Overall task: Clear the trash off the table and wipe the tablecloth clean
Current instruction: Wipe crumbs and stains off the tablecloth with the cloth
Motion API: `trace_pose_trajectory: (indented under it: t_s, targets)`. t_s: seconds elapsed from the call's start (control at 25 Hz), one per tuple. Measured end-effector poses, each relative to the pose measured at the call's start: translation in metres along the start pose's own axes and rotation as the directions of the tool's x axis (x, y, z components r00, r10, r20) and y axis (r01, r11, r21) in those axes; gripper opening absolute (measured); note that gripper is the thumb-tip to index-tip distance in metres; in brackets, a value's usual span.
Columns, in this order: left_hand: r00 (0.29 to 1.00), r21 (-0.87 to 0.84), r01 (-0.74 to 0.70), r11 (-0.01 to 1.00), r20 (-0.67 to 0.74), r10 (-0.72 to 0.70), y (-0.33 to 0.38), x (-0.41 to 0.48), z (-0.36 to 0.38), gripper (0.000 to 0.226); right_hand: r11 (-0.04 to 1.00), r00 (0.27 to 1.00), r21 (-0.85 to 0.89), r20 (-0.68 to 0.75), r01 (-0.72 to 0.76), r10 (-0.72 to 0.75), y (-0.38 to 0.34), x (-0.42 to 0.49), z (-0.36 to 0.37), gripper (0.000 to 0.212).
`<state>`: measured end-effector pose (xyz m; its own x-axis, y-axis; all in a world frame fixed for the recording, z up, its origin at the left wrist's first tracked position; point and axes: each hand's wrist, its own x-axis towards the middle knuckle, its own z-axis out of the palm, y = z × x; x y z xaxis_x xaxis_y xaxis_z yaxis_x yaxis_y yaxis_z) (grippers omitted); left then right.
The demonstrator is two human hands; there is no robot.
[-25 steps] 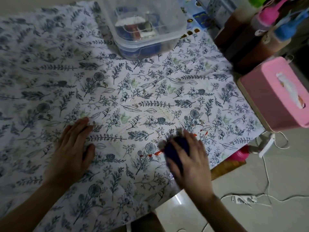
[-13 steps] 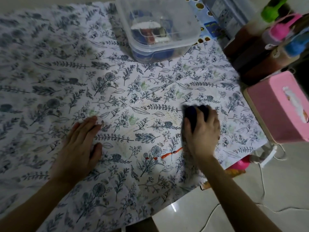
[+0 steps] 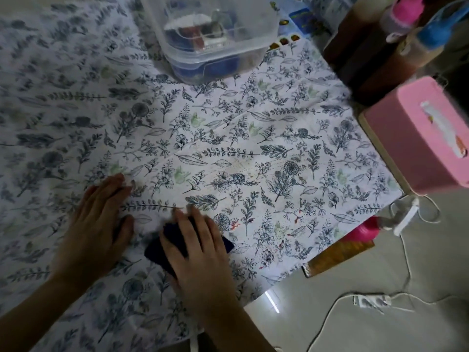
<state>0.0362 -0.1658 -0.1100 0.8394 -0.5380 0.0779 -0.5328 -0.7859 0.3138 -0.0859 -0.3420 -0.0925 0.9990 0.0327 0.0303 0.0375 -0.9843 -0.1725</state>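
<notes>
Left hand (image 3: 94, 232): flat on floral tablecloth (image 3: 228, 138), holding nothing.
Right hand (image 3: 200, 257): fingers spread, pressing dark blue cloth (image 3: 154, 250), near edge.

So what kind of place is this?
Likely a home, at a household table: a floral tablecloth, a pink tissue box and a clear container of odds and ends.

No text, label, brand or number can be read; the print on the blue sheet (image 3: 300, 16) behind the box (image 3: 215, 59) is too blurred.
</notes>
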Motion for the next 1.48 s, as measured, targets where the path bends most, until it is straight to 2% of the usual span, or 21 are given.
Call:
trace_pose_trajectory:
  t_s: [0.04, 0.12, 0.24, 0.32, 0.44, 0.52, 0.6, 0.68, 0.76, 0.88, 0.96, 1.08, 1.2, 1.32, 1.4, 1.48]
  targets:
    - [1.000, -0.002, 0.000, 1.000, -0.005, 0.000, 0.001, -0.001, 0.000, 0.055, 0.999, 0.999, 0.005, -0.005, 0.038, -0.038, 0.006, -0.017, 0.000, 0.046]
    - [1.000, -0.001, 0.004, 1.000, -0.005, -0.004, 0.002, -0.001, -0.001, 0.055, 1.000, 1.000, 0.020, -0.017, 0.021, -0.021, 0.030, -0.045, -0.004, 0.053]
    - [1.000, 0.003, 0.005, 1.000, 0.007, -0.006, 0.000, -0.001, 0.000, 0.054, 0.988, 0.986, 0.015, -0.065, -0.153, 0.153, 0.092, -0.061, -0.021, 0.055]
    - [1.000, -0.006, 0.002, 1.000, 0.005, -0.002, -0.003, -0.001, 0.002, 0.054, 0.948, 0.939, 0.029, -0.135, -0.316, 0.317, 0.143, -0.056, -0.034, 0.051]
    - [1.000, 0.015, 0.010, 1.000, 0.014, -0.010, -0.002, -0.003, 0.001, 0.054, 0.847, 0.826, 0.019, -0.210, -0.532, 0.523, 0.203, -0.025, -0.043, 0.051]
    - [0.999, 0.017, 0.030, 0.999, 0.018, -0.030, 0.000, -0.002, -0.001, 0.054, 0.769, 0.749, 0.022, -0.208, -0.639, 0.629, 0.216, -0.002, -0.043, 0.051]
    - [0.999, 0.018, 0.036, 0.999, 0.017, -0.036, 0.002, -0.001, -0.001, 0.054, 0.749, 0.728, 0.021, -0.215, -0.663, 0.651, 0.204, 0.010, -0.043, 0.049]
    - [0.999, 0.028, 0.030, 0.999, 0.009, -0.030, 0.002, -0.002, -0.001, 0.054, 0.797, 0.773, 0.061, -0.208, -0.601, 0.599, 0.165, 0.012, -0.039, 0.046]
    - [1.000, 0.037, 0.020, 0.999, 0.003, -0.020, 0.001, -0.003, -0.001, 0.053, 0.861, 0.848, 0.087, -0.148, -0.501, 0.509, 0.106, 0.010, -0.032, 0.046]
    - [1.000, 0.038, 0.017, 0.999, 0.008, -0.018, 0.002, -0.002, -0.001, 0.054, 0.967, 0.968, 0.064, -0.035, -0.245, 0.248, 0.022, 0.007, -0.012, 0.050]
    - [1.000, 0.031, 0.024, 0.999, 0.005, -0.024, 0.003, -0.001, -0.001, 0.053, 0.999, 0.999, 0.023, -0.012, -0.045, 0.045, -0.001, 0.003, -0.003, 0.053]
    - [1.000, 0.008, 0.009, 1.000, -0.004, -0.009, 0.003, -0.001, -0.003, 0.054, 0.998, 0.999, 0.029, 0.007, 0.052, -0.052, 0.011, -0.006, -0.004, 0.053]
    - [0.999, 0.004, -0.016, 1.000, -0.031, 0.016, 0.002, -0.001, -0.001, 0.054, 0.995, 0.995, 0.038, -0.009, -0.097, 0.098, 0.057, -0.019, -0.014, 0.053]
    - [0.998, -0.011, -0.027, 1.000, -0.048, 0.026, -0.001, 0.000, 0.002, 0.053, 0.941, 0.937, 0.039, -0.096, -0.335, 0.337, 0.136, -0.014, -0.031, 0.048]
    - [0.998, -0.018, -0.029, 0.999, -0.049, 0.028, -0.003, 0.000, 0.004, 0.054, 0.866, 0.851, 0.026, -0.171, -0.499, 0.496, 0.190, 0.004, -0.040, 0.047]
    - [0.999, -0.007, -0.024, 1.000, -0.046, 0.024, -0.004, 0.000, 0.005, 0.055, 0.758, 0.735, 0.040, -0.219, -0.651, 0.642, 0.225, 0.039, -0.045, 0.048]
